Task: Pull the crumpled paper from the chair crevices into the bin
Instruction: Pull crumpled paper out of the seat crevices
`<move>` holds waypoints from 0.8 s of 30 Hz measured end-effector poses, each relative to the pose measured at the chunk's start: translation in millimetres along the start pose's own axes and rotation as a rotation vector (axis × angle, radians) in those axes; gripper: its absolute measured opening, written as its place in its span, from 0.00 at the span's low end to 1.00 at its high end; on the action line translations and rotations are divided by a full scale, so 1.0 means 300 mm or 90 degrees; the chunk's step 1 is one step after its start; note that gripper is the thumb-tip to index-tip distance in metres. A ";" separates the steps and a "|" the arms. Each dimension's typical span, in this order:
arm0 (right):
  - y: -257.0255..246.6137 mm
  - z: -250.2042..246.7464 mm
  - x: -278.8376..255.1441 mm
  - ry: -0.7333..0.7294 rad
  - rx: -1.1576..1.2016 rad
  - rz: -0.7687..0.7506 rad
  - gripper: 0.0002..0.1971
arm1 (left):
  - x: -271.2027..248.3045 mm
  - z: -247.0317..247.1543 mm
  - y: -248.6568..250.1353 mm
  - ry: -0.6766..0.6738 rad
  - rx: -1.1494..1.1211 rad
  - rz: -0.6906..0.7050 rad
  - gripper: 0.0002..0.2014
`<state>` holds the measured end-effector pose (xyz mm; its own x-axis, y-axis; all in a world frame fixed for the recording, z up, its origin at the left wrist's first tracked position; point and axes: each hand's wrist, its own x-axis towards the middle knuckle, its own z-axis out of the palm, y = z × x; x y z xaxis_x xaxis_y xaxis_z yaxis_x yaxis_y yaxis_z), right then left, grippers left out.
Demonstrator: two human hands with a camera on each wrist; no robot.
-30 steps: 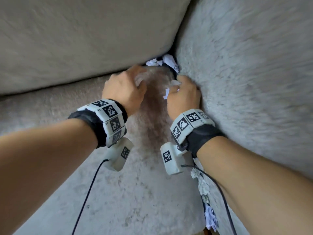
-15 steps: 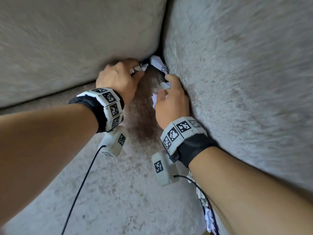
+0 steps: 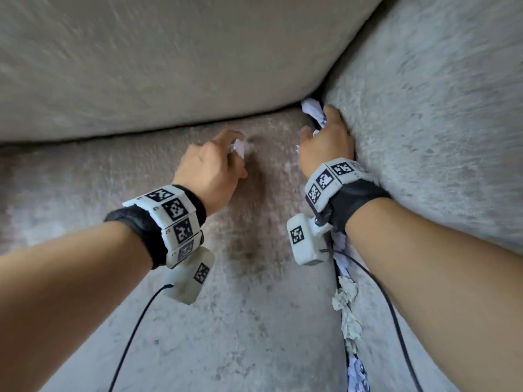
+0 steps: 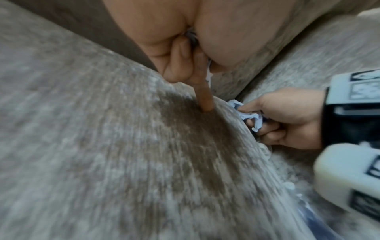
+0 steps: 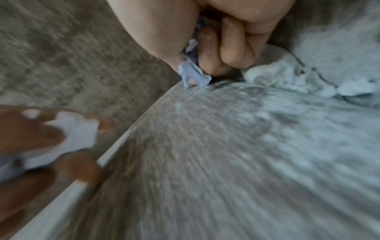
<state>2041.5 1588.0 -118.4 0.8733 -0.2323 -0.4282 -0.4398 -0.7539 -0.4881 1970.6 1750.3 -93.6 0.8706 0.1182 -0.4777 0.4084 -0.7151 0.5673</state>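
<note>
My left hand hovers over the seat cushion and pinches a small white scrap of crumpled paper. In the left wrist view its forefinger points down onto the seat. My right hand is at the corner where the seat, back cushion and armrest meet, its fingers curled round a crumpled paper wad that sticks out of the crevice. The right wrist view shows that paper between thumb and fingers. No bin is in view.
More crumpled paper is wedged along the crevice between seat and armrest, running toward me under my right forearm. The back cushion overhangs the seat. Another wad lies beside my right fingers. Cables trail from both wrist cameras.
My left hand has drawn back leftward from the corner crevice with a paper scrap in its fingers. The right hand has stayed at the corner, holding its paper.
</note>
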 end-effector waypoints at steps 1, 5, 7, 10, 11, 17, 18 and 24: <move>-0.002 0.014 0.019 0.001 -0.004 0.007 0.15 | -0.014 -0.005 -0.011 -0.001 -0.005 0.003 0.19; -0.013 0.054 0.058 0.047 0.007 0.051 0.14 | -0.058 -0.019 -0.054 -0.007 -0.043 -0.006 0.19; -0.017 0.056 0.058 0.072 0.020 0.051 0.11 | -0.081 -0.024 -0.074 -0.009 -0.063 -0.019 0.17; -0.026 0.049 0.035 0.101 0.025 0.044 0.11 | -0.104 -0.020 -0.105 -0.004 -0.065 -0.017 0.13; -0.024 0.050 0.026 0.098 0.030 0.046 0.11 | -0.109 -0.018 -0.112 0.001 -0.058 -0.015 0.11; 0.026 0.007 -0.115 0.011 -0.062 -0.005 0.16 | -0.126 -0.008 -0.064 0.018 -0.028 -0.023 0.08; 0.041 -0.003 -0.154 -0.025 -0.080 -0.029 0.17 | -0.124 -0.008 -0.039 0.023 -0.022 -0.026 0.09; 0.148 -0.053 -0.277 -0.123 -0.069 -0.001 0.29 | -0.064 0.048 0.106 0.046 0.021 -0.034 0.26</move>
<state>1952.5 1564.0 -92.3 0.8132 -0.1162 -0.5703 -0.4038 -0.8183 -0.4091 1963.1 1715.4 -76.1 0.8658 0.2059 -0.4561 0.4469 -0.7282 0.5197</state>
